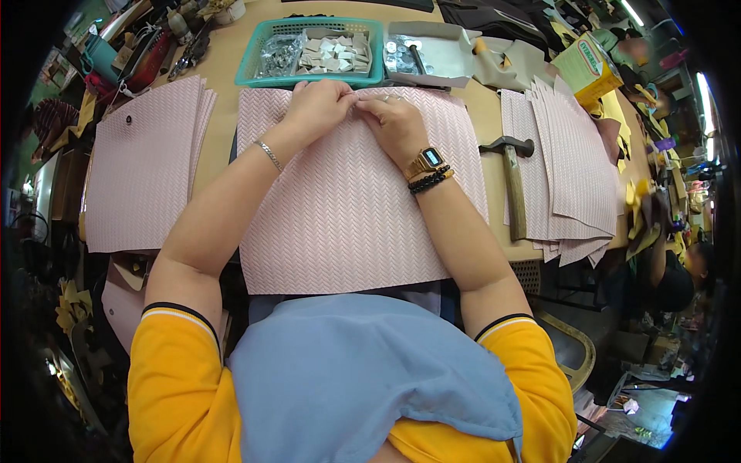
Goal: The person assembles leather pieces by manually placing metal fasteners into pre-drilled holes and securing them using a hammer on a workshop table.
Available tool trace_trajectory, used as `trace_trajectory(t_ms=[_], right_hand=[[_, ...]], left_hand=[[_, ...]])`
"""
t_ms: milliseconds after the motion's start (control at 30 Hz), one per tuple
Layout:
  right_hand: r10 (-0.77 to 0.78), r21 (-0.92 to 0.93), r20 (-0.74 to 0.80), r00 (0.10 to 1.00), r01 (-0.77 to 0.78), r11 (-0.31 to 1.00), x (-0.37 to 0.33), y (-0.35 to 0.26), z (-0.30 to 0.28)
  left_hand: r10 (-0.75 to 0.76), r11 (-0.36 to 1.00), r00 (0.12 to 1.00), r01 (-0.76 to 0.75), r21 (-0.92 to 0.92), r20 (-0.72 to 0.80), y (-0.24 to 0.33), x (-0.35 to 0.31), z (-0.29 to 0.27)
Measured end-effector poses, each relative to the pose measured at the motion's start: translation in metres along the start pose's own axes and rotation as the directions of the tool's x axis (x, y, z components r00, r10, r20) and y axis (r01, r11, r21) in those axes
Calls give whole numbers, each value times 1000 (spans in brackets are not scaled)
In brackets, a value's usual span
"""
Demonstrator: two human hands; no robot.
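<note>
A pale pink sheet [347, 208] with a herringbone texture lies in front of me, its near edge hanging toward my lap. My left hand [318, 108] and my right hand [395, 125] meet at its far edge. The fingertips of both are pinched together there, almost touching. Whatever sits between them is too small or too covered to make out. Just beyond my fingers is a teal plastic basket [245, 63] holding a clear bag of small metal parts [279, 55] and many small whitish pieces [333, 52].
At left lies a stack of pink sheets [143, 166] with a small dark round piece on top. A hammer [514, 185] rests beside and partly over another pink stack [575, 170] at right. An open box [444, 62] with metal discs adjoins the basket. A yellow-and-white tin [588, 69] stands far right.
</note>
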State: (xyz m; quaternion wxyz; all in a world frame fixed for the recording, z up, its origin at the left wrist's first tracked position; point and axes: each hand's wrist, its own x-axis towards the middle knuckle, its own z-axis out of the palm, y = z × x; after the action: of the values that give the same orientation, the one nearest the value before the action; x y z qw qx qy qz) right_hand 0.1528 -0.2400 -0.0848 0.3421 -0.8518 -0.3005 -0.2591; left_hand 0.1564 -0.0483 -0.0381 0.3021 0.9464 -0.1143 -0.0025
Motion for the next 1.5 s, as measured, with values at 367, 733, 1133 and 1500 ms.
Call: trace_trajectory(t_ms=[367,733,1133,1500], right_hand=[[450,717,190,872,-437,544,4,8,-18],[409,692,206,889,-428,582,5,9,-15],[383,773,167,909,-361,521,5,4,-17],[379,701,175,909,-385,600,4,4,-17]], left_hand=[[-73,871,987,133,-472,142,-23,9,1],[-178,777,949,297,-554,260,-11,10,-4],[-183,734,916,369,-570,358,-14,11,-7],[-159,725,920,356,-590,359,-14,8,-6]])
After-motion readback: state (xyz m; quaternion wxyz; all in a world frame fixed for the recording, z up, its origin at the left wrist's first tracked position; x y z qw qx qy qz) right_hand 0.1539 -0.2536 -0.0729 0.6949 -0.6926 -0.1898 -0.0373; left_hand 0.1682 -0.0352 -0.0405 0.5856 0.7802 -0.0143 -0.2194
